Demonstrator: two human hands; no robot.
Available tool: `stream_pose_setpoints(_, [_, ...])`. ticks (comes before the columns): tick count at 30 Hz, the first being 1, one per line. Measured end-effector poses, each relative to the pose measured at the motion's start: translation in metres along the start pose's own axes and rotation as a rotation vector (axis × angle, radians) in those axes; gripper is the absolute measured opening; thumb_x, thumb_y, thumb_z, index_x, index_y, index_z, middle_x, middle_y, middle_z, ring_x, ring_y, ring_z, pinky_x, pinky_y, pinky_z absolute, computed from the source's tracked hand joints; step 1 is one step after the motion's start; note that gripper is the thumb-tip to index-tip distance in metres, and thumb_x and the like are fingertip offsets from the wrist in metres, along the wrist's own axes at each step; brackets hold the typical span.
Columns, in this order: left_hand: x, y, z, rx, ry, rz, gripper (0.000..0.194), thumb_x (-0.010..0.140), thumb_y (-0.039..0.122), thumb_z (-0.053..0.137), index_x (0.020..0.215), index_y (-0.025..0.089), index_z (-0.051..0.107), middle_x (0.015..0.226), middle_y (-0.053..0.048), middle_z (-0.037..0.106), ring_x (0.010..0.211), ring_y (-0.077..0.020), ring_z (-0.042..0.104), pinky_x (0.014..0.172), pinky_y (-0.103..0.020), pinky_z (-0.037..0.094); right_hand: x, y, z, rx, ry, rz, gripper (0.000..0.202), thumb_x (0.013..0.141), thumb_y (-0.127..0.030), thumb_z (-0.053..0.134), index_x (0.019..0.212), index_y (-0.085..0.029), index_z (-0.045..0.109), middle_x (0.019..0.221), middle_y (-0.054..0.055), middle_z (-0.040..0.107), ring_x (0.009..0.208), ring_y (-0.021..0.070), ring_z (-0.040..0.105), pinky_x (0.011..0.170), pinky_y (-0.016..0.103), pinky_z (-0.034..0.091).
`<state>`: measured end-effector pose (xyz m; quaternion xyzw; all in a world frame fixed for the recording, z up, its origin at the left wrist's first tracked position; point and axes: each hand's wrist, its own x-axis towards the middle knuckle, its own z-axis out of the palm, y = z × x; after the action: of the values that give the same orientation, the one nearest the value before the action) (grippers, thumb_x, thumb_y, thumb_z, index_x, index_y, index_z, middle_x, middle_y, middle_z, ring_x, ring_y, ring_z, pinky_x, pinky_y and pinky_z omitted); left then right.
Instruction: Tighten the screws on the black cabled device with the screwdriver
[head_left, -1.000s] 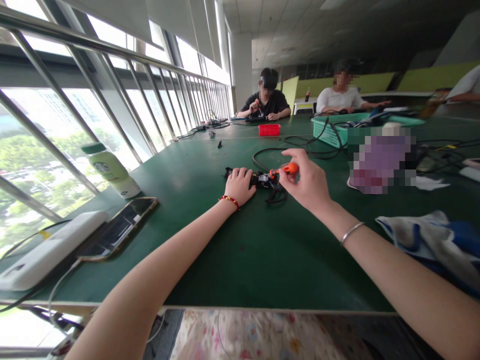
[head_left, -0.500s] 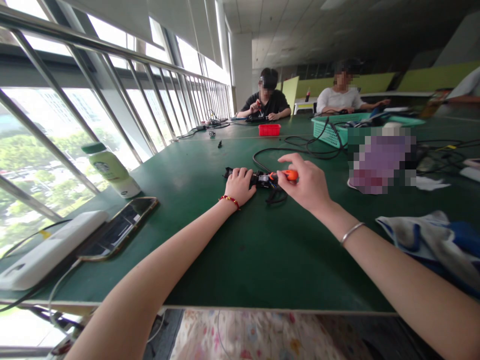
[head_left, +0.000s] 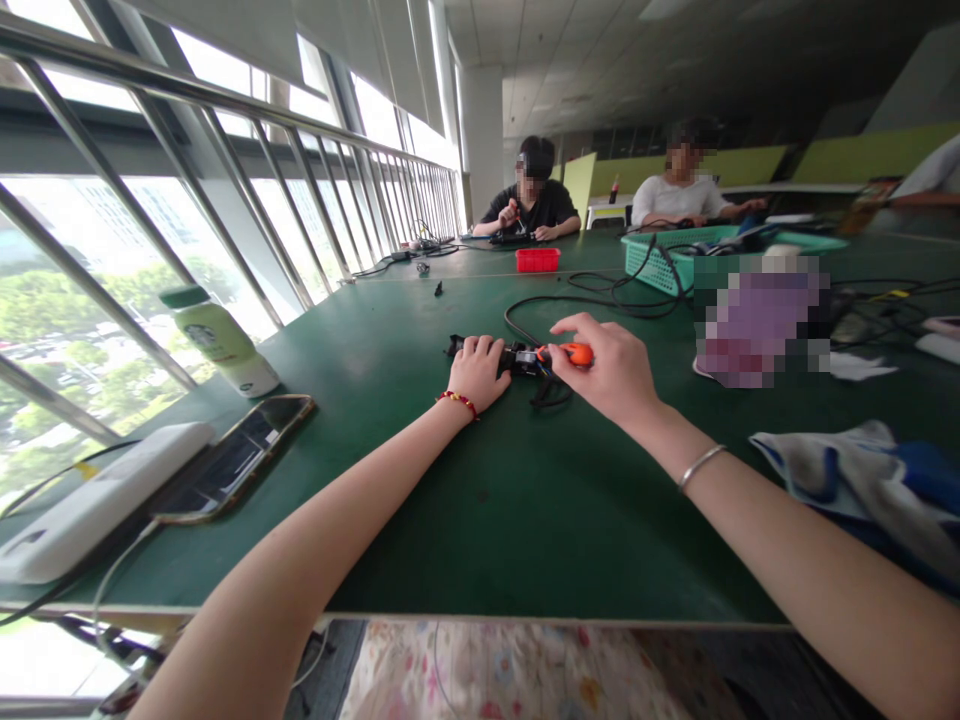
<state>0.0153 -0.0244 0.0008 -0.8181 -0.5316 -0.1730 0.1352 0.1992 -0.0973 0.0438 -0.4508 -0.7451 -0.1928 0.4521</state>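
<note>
A black device with wires (head_left: 525, 359) lies on the green table. My left hand (head_left: 477, 370) wraps over its left part, fingers closed and pressing it to the tabletop. In my right hand (head_left: 611, 372), a screwdriver with an orange handle (head_left: 577, 354) is pinched between thumb and fingers. It lies nearly level, pointing left at the device; its tip is too small to make out. A black cable (head_left: 517, 308) curves behind the device, and a short dark loop of wire (head_left: 553, 396) lies in front of it.
To the left are a leaning bottle (head_left: 221, 340), a phone (head_left: 240, 460) and a white power strip (head_left: 112, 500). A red box (head_left: 538, 261), a green basket (head_left: 660, 266) and a small black part (head_left: 439, 289) stand farther back. Cloth (head_left: 862, 460) lies right; people sit across.
</note>
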Motion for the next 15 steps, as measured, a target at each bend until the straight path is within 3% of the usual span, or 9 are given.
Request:
stream_pose_setpoints(3, [0.0000, -0.0001, 0.0001, 0.002, 0.001, 0.001, 0.047, 0.085, 0.033, 0.049, 0.129, 0.019, 0.048, 0.131, -0.010, 0.050, 0.122, -0.0287, 0.039, 0.100, -0.042, 0.041, -0.0008, 0.0004, 0.0006, 0.000, 0.019, -0.015, 0.021, 0.081, -0.033, 0.051, 0.095, -0.021, 0.061, 0.064, 0.001, 0.062, 0.059, 0.0191, 0.057, 0.060, 0.029, 0.044])
stream_pose_setpoints(8, [0.0001, 0.0001, -0.0001, 0.003, 0.004, 0.003, 0.047, 0.085, 0.033, 0.049, 0.130, 0.018, 0.048, 0.130, -0.010, 0.050, 0.122, -0.0292, 0.039, 0.099, -0.042, 0.042, -0.0009, 0.0017, 0.0002, 0.080, 0.043, -0.055, 0.038, 0.077, -0.023, 0.051, 0.114, -0.018, 0.053, 0.096, 0.007, 0.068, 0.070, 0.0184, 0.061, 0.072, 0.031, 0.047])
stream_pose_setpoints(15, [-0.0003, 0.0005, -0.0012, -0.001, -0.006, -0.004, 0.048, 0.085, 0.033, 0.049, 0.130, 0.018, 0.047, 0.131, -0.010, 0.050, 0.122, -0.0292, 0.038, 0.100, -0.042, 0.041, -0.0007, 0.0002, 0.0000, -0.011, 0.003, -0.009, 0.018, 0.083, -0.035, 0.052, 0.093, -0.022, 0.060, 0.064, 0.001, 0.063, 0.060, 0.0192, 0.058, 0.060, 0.029, 0.043])
